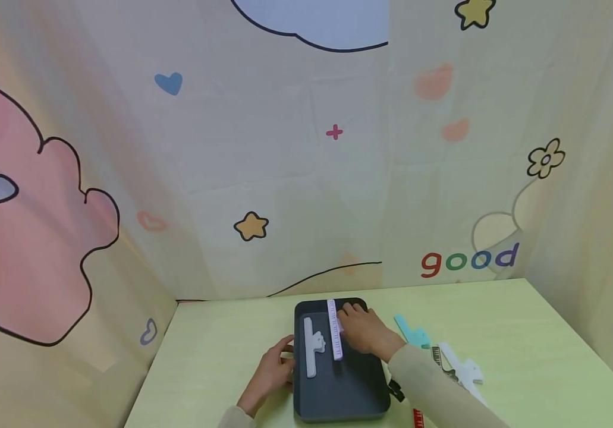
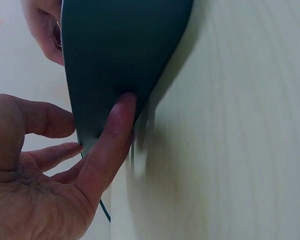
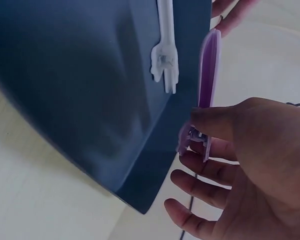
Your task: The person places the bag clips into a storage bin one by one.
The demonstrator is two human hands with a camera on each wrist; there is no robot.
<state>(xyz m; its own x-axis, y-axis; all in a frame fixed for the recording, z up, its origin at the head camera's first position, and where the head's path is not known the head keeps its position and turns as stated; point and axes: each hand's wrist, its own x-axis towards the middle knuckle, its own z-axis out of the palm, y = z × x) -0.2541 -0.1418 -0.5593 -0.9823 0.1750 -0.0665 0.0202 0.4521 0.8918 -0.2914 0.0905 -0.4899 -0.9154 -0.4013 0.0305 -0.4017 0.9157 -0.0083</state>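
A dark grey tray [image 1: 338,392] lies on the table. Inside it, on the left, rests a white clip [image 1: 310,351] with a long straight jaw. My right hand [image 1: 364,330] reaches over the tray's far right part. Its thumb and index finger pinch a purple clip [image 3: 208,75] by the short handle end, and the other fingers spread loosely. Ruler-like marks run along the purple clip in the head view, where it overlaps the tray floor beside the white clip. At the tray's left side, my left hand [image 1: 272,370] rests its extended fingers [image 2: 121,112] against the outer wall.
To the right of the tray lie a turquoise clip [image 1: 413,333], a white clip [image 1: 465,370], a dark comb-like piece [image 1: 437,356], a black clip [image 1: 396,390] and a red piece [image 1: 418,418]. My right forearm passes over some of them. A printed curtain [image 1: 306,178] hangs behind the table.
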